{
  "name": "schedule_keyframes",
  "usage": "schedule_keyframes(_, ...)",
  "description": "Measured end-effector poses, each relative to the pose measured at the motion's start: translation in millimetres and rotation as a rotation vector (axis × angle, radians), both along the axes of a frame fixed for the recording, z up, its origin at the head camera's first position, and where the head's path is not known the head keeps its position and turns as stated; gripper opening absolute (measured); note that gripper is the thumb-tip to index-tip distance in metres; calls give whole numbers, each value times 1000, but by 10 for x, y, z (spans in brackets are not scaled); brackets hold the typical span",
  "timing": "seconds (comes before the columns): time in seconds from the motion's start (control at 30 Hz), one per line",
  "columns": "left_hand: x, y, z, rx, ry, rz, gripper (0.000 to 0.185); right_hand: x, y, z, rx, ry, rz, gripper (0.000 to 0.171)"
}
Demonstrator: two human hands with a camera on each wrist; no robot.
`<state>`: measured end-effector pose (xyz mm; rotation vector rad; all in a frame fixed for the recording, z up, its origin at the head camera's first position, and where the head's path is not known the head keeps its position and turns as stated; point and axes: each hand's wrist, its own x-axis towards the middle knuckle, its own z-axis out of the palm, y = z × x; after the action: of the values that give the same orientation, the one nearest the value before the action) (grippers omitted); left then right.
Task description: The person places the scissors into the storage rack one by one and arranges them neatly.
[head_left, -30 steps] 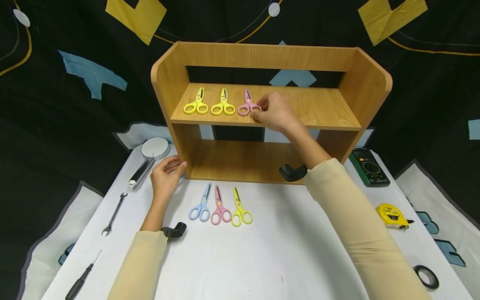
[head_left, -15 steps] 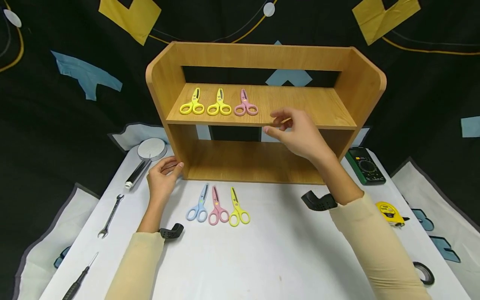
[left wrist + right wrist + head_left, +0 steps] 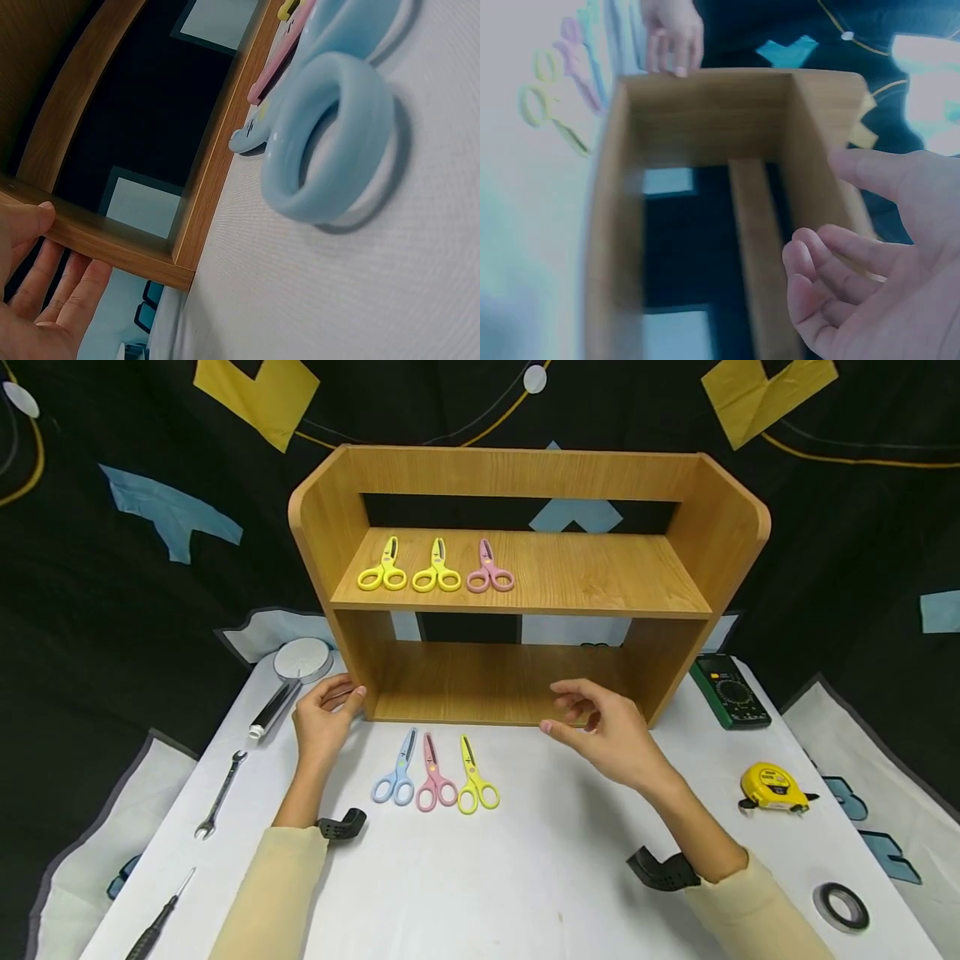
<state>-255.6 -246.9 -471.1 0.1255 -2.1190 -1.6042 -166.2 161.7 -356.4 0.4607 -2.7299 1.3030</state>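
Three scissors on table, left of right grip.

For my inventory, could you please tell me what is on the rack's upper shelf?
Two yellow scissors and one pink pair lie there; they hide the shelf directly beneath them.
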Motion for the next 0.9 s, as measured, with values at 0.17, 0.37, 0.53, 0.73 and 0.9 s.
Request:
schedule_keyframes(0.17, 13, 7, 18, 0, -7, 0, 35, 38, -92, -370, -36, -110, -4, 55)
schedule_keyframes(0.37, 14, 20, 26, -19, -18, 5, 36, 29, -276, -789, -66, -213, 30, 65)
schedule_keyframes(0.53, 4, 19, 17, -18, -16, 6, 36, 0, -450, -1066, -51, -232, 50, 65)
schedule_keyframes(0.73, 16, 22, 9, -11, -24, 6, 37, 5, -627, -1227, -29, -235, 67, 62)
schedule_keyframes(0.9, 25, 19, 16, -1, -33, 11, 37, 9, -719, -1289, 19, -230, 78, 59)
